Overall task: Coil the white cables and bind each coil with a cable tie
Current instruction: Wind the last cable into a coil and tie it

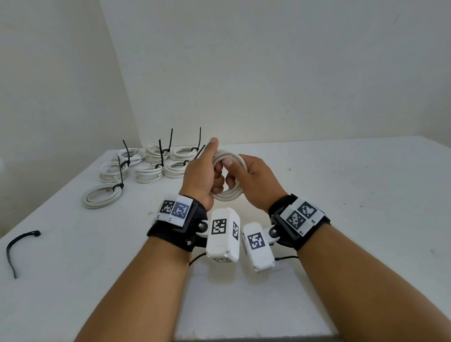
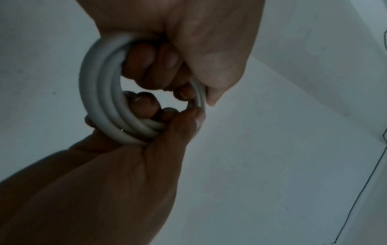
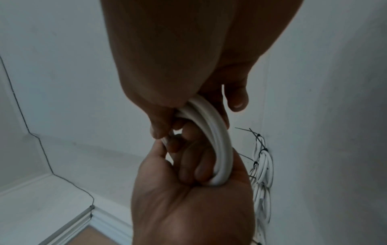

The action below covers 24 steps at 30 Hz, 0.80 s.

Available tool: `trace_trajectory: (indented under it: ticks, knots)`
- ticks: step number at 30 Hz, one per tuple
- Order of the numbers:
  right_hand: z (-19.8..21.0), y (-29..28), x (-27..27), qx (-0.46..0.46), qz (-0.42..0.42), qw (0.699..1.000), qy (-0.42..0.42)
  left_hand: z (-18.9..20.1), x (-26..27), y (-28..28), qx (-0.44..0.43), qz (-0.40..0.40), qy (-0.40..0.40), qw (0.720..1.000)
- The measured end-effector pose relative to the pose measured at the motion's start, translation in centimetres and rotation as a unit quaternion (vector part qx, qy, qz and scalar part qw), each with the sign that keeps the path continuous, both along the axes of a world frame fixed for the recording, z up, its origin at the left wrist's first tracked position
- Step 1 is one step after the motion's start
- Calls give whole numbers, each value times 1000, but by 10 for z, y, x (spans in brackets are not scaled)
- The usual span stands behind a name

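The round coil of thick white plastic cable is held up above the white tabletop, between the two hands near the middle of the head view. It stands roughly on edge, its ring upright and its open centre facing the person, several loops lying side by side; no loose end can be made out, and no tie is seen on it.

The left hand grips the coil's left side, fingers curled through the ring and clenched round the loops, thumb stretched up past the top. The right hand grasps the right side, its fingers bent round the strands and its thumb pressed on the top of the ring. Both wrists carry black straps with white marker-tagged camera boxes.

At the far left of the tabletop lie the finished white cable coils, a cluster of them, each bound with a black tie whose tail sticks up. One loose black plastic cable tie lies curved near the left edge, well apart from the hands. Plain pale walls meet in a corner behind the tabletop.
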State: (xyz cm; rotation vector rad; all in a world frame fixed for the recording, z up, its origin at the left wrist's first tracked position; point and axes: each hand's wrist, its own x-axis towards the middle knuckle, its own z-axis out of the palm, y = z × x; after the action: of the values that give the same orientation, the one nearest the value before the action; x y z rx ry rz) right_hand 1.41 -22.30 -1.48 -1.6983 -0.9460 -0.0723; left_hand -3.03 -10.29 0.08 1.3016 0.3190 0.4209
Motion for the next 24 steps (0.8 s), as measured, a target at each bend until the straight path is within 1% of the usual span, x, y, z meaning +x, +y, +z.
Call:
trace_trajectory:
  ticks: [2,3,5,6,7,9,11,12,16,18,19,20,22,24]
  knots:
    - [0,5,-4,24,49,998,29,0,2,4,-1,55,3,998]
    - [1,6,-6,35,65,995,62,1,3,6,-14,70,3,997]
    - [3,7,-8,38,67,985,152,2,3,6,-35,84,0,996]
    - [3,7,-9,32,61,980,185,2,3,6,-28,90,-1,996]
    - [3,7,-9,26,57,979,193,2,2,5,-5,98,3,995]
    - [2,4,-8,9,42,988,149,3,0,2,48,99,4,994]
    - [4,-1,-8,-1,5,995,105,5,0,-2,79,72,6,994]
    - [5,-2,-8,3,-8,995,100,6,0,-4,84,50,13,995]
    - [5,-2,-6,48,-33,987,147,10,-5,1,77,-41,51,995]
    - [2,-1,-4,65,-35,981,179,10,-10,14,127,-74,77,986]
    - [0,-1,-2,73,-35,977,195,11,-13,25,157,-72,80,982]
    - [-2,-1,0,78,-39,975,207,12,-18,38,188,-56,79,977]
    - [-6,-1,5,82,-49,971,218,15,-34,74,250,6,81,965]
    - [-10,1,9,77,-51,972,217,16,-58,115,313,70,106,941]
